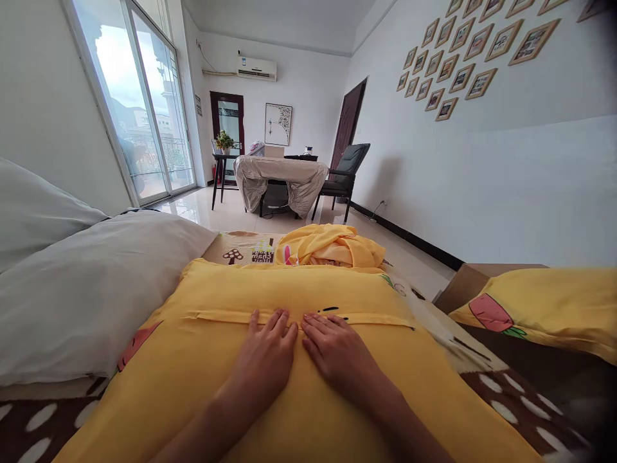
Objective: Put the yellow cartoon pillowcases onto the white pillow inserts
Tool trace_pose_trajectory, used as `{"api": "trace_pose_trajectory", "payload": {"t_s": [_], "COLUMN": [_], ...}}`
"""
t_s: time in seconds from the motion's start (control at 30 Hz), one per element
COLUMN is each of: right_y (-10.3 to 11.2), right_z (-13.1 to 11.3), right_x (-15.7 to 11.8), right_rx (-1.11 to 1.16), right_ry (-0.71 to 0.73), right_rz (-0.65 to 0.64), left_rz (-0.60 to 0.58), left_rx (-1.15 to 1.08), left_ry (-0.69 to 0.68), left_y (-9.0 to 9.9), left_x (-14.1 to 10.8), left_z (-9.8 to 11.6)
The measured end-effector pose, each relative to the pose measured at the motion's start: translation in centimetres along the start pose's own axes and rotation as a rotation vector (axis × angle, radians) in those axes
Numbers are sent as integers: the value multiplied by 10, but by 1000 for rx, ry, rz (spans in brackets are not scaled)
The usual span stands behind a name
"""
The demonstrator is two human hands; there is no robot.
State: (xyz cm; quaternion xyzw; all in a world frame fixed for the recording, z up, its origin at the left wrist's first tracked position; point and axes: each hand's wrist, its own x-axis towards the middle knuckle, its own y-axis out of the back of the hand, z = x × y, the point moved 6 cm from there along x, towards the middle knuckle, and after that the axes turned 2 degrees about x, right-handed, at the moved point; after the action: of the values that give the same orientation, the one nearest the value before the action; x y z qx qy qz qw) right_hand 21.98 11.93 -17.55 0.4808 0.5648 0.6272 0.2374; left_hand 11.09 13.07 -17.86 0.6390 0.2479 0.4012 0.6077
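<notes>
A large yellow pillow (202, 366) fills the lower middle, with a folded seam running across it. Flat on the pillow, at the seam, rests my left hand (267, 354), its fingers slightly spread. My right hand (337, 354) lies beside it, fingers stretched out over the same seam. A small gap separates the two hands, and neither holds anything. Beyond the pillow's far edge is a crumpled yellow cloth (332, 244).
White pillows (101, 283) are piled at the left. On the right, another yellow pillow (554, 308) lies on a cardboard box (496, 273). A patterned blanket (511, 399) lies underneath. Farther back are a covered table (279, 168) and a black chair (349, 170).
</notes>
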Motion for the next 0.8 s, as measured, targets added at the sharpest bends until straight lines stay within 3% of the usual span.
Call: {"api": "trace_pose_trajectory", "payload": {"t_s": [0.17, 0.43, 0.8], "right_y": [6, 10, 6], "right_z": [2, 4, 22], "right_x": [1, 5, 5], "right_rx": [16, 133, 125], "right_ry": [-19, -40, -148], "right_rz": [72, 75, 82], "left_rz": [52, 127, 92], "left_rx": [40, 4, -45], "left_ry": [-28, -34, -31], "left_y": [10, 13, 15], "left_x": [0, -1, 0], "left_z": [4, 0, -5]}}
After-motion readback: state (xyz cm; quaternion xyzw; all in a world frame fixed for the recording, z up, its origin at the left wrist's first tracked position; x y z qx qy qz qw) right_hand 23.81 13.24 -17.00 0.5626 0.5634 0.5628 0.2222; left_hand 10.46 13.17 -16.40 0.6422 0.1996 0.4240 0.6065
